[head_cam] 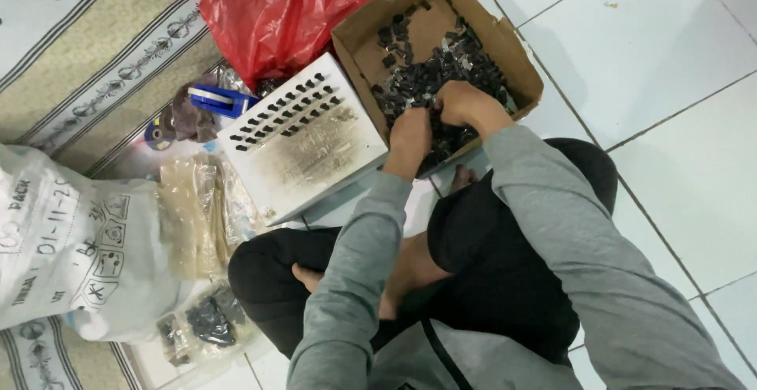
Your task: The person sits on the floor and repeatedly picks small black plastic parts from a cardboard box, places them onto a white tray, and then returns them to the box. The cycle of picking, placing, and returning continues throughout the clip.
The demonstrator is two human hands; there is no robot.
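An open cardboard box point(505, 47) on the tiled floor holds a heap of small black parts point(441, 74). Both my hands reach into its near side. My left hand point(410, 139) is curled down into the pile at the box's front wall. My right hand point(465, 106) is closed over a clump of the black parts beside it. Left of the box lies a white board point(315, 153) with rows of the same black parts set along its far edge. Grey sleeves cover both arms.
A red plastic bag point(284, 11) lies behind the board. A blue tape dispenser point(217, 100) and clear bags point(201, 208) sit to the left, with a white printed sack point(71, 248) and a patterned rug point(87, 51). My crossed legs in black trousers point(489, 279) are below.
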